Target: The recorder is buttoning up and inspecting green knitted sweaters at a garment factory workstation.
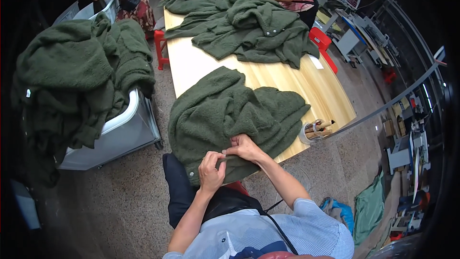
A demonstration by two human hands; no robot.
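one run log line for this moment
left hand pinching hem | right hand pinching hem | green fleece garment on wooden table

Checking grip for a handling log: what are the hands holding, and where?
Both the left hand and right hand pinch the near edge of the green fleece garment.

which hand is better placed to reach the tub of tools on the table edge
Right, probably. The right hand lies on the green garment on the side nearer the tub, with open table between. The left hand pinches the hem, farther away.
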